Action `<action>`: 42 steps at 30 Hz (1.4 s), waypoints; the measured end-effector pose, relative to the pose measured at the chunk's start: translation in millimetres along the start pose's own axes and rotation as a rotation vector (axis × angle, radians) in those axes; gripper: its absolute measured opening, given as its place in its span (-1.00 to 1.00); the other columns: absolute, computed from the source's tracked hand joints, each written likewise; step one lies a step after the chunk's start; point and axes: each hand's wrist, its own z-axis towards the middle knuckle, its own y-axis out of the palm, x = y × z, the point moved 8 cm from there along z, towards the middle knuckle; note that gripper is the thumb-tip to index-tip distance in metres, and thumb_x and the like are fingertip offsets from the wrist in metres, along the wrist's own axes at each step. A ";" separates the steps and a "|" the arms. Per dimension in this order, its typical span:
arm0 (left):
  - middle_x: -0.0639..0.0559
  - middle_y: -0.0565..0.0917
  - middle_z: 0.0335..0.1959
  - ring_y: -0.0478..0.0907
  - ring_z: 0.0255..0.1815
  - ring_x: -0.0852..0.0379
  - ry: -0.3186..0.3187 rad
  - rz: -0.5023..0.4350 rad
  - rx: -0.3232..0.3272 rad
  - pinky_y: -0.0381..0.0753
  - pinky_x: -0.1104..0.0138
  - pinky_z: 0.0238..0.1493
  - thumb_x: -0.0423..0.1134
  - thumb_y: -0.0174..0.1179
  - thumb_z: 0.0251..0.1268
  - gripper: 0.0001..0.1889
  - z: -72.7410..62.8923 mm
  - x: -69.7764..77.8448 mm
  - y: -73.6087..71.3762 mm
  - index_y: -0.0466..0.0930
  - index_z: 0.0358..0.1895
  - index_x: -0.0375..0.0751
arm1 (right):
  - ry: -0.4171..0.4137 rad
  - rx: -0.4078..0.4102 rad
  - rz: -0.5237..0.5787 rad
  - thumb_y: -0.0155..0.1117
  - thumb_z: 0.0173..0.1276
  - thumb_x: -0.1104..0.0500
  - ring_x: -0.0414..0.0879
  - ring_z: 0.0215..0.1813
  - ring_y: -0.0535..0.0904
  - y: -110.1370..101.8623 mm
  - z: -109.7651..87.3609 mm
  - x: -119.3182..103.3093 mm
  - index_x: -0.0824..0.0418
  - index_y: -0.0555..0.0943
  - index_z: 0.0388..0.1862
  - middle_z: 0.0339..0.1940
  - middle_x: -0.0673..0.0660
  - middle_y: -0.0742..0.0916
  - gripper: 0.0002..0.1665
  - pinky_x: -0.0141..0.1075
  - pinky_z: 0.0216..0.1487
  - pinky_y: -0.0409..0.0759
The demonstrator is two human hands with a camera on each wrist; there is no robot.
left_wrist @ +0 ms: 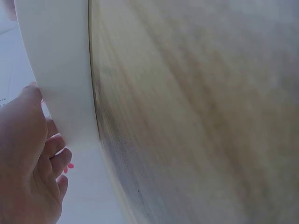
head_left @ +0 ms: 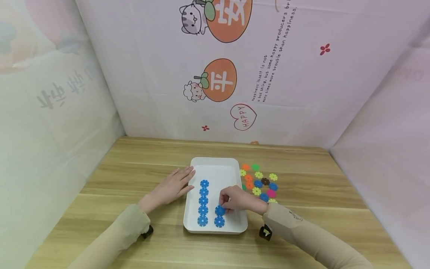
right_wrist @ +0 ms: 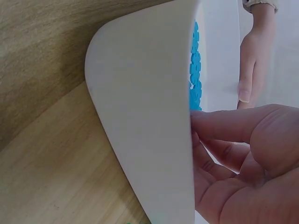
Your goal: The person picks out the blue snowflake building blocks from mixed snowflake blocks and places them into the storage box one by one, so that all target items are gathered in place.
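Observation:
A white tray [head_left: 215,161] lies on the wooden table, with a column of several blue snowflake discs [head_left: 203,200] along its left part. In its right part, one blue snowflake disc [head_left: 219,222] lies near the front wall. Just behind that one, my right hand [head_left: 235,198] pinches another blue snowflake disc [head_left: 220,211] low over the tray floor. In the right wrist view the tray wall hides the tips of the right fingers [right_wrist: 224,126]. My left hand [head_left: 174,185] rests on the tray's left rim, fingers stretched out; the left wrist view shows it beside the tray wall [left_wrist: 56,60].
Right of the tray, loose snowflake discs lie scattered on the table: orange, green, yellow, a brown one [head_left: 265,181], a pink one [head_left: 271,193] and several blue. A printed cloth wall [head_left: 289,123] stands behind the table [head_left: 151,149], and pale cloth hangs at both sides.

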 end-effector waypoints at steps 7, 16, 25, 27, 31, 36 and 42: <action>-0.13 0.17 0.59 0.14 0.61 -0.09 -0.012 0.010 -0.012 0.14 -0.08 0.59 0.10 -0.09 0.57 -0.34 0.0 -0.5 0.7 0.13 0.55 -0.20 | 0.021 0.001 -0.007 0.29 0.32 0.39 -0.14 -0.45 0.60 0.2 0.1 0.5 0.23 0.62 -0.40 -0.49 0.02 0.65 -0.88 -0.41 -0.44 0.62; -0.17 0.18 0.58 0.14 0.60 -0.12 -0.006 -0.004 -0.012 0.13 -0.09 0.59 0.08 -0.08 0.57 -0.34 -0.4 2.5 -1.1 0.15 0.54 -0.23 | -0.009 0.000 -0.017 0.29 0.31 0.41 -0.14 -0.45 0.59 0.0 0.0 -1.2 0.25 0.63 -0.40 -0.49 0.03 0.66 -0.88 -0.42 -0.45 0.60; -0.19 0.19 0.58 0.16 0.59 -0.14 -0.004 -0.008 -0.001 0.15 -0.11 0.57 0.05 -0.05 0.56 -0.35 -0.8 4.4 -3.8 0.17 0.53 -0.26 | 0.008 0.003 -0.035 0.31 0.31 0.38 -0.19 -0.45 0.54 -2.0 -0.8 -0.8 0.22 0.63 -0.40 -0.48 0.03 0.67 -0.89 -0.42 -0.42 0.58; -0.19 0.20 0.57 0.16 0.59 -0.14 -0.004 -0.008 -0.001 0.15 -0.11 0.57 0.05 -0.05 0.56 -0.35 -1.0 4.7 -4.4 0.17 0.53 -0.26 | -0.003 0.010 -0.034 0.32 0.30 0.37 -0.19 -0.44 0.55 -4.3 -2.1 -1.3 0.22 0.63 -0.39 -0.47 0.04 0.68 -0.90 -0.42 -0.42 0.58; -0.20 0.20 0.57 0.17 0.59 -0.14 -0.001 0.003 0.002 0.15 -0.11 0.57 0.05 -0.05 0.56 -0.35 -1.0 5.0 -5.4 0.18 0.52 -0.27 | -0.009 0.039 -0.012 0.32 0.32 0.36 -0.20 -0.42 0.60 -15.1 -8.5 -0.7 0.24 0.63 -0.37 -0.43 0.05 0.69 -0.92 -0.41 -0.38 0.64; -0.19 0.19 0.57 0.16 0.60 -0.14 -0.004 0.000 -0.007 0.14 -0.10 0.58 0.05 -0.06 0.56 -0.35 -0.5 4.5 -5.0 0.17 0.53 -0.27 | 0.010 0.094 0.015 0.29 0.36 0.34 -0.18 -0.39 0.63 -40.8 -22.5 5.3 0.25 0.60 -0.35 -0.41 0.07 0.67 -0.92 -0.39 -0.34 0.67; -0.22 0.21 0.57 0.18 0.58 -0.17 0.007 -0.002 0.000 0.16 -0.13 0.56 0.05 -0.06 0.57 -0.35 -1.2 5.6 -4.8 0.17 0.52 -0.28 | -0.037 0.185 -0.008 0.29 0.35 0.31 -0.14 -0.30 0.64 -77.8 -45.3 22.8 0.26 0.60 -0.28 -0.32 0.10 0.71 -0.97 -0.37 -0.29 0.66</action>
